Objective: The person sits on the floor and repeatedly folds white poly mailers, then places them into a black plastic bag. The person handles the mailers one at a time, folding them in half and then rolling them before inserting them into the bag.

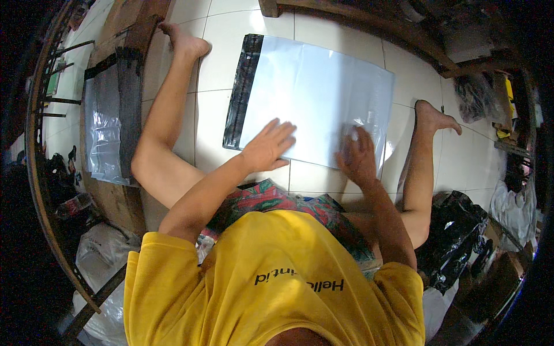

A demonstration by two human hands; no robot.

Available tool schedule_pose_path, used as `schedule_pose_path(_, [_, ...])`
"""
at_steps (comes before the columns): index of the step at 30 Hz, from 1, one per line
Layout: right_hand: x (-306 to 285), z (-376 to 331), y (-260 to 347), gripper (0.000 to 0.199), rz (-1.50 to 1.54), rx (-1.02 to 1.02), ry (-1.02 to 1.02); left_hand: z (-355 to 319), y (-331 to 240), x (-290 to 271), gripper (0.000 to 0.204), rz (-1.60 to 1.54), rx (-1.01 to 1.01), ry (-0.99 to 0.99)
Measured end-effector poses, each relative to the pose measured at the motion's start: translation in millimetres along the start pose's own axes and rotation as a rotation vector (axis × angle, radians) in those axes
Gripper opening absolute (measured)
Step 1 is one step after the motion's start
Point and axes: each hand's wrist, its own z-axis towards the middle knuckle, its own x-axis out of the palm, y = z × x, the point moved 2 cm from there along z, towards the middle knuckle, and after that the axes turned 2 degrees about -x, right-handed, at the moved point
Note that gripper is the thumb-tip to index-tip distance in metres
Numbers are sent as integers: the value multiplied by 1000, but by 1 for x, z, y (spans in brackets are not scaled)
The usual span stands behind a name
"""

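Observation:
A large pale blue-white plastic mailing bag (311, 98) lies flat on the tiled floor between my legs. Along its left edge runs a black strip (243, 86). My left hand (270, 144) is open, its fingers stretched over the bag's near edge, left of the middle. Farther right, my right hand (358, 154) is over the near right part of the bag, fingers apart and slightly bent, with nothing visible in them. Whether either palm presses on the plastic cannot be told.
A stack of similar grey bags (107, 121) rests on a wooden board (118, 205) at the left. Crumpled black plastic (453, 236) lies beyond my right knee, near a white plastic bag (515, 210). A wooden beam (369, 26) crosses the far side.

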Motion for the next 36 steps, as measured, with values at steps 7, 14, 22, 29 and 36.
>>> schedule_pose_path(7, [13, 115, -8, 47, 104, -61, 9, 11, -13, 44, 21, -36, 209, -144])
schedule_pose_path(14, [40, 274, -68, 57, 4, 27, 62, 14, -26, 42, 8, 167, 242, -249])
schedule_pose_path(22, [54, 295, -87, 22, -76, -35, 301, 10, -25, 52, 10, 152, 219, -272])
schedule_pose_path(29, [47, 300, -76, 17, -134, -137, 275, 12, -24, 43, 9, 207, 130, -332])
schedule_pose_path(36, [59, 292, -95, 20, -170, -214, 230, 12, -15, 39, 10, 228, 144, -239])
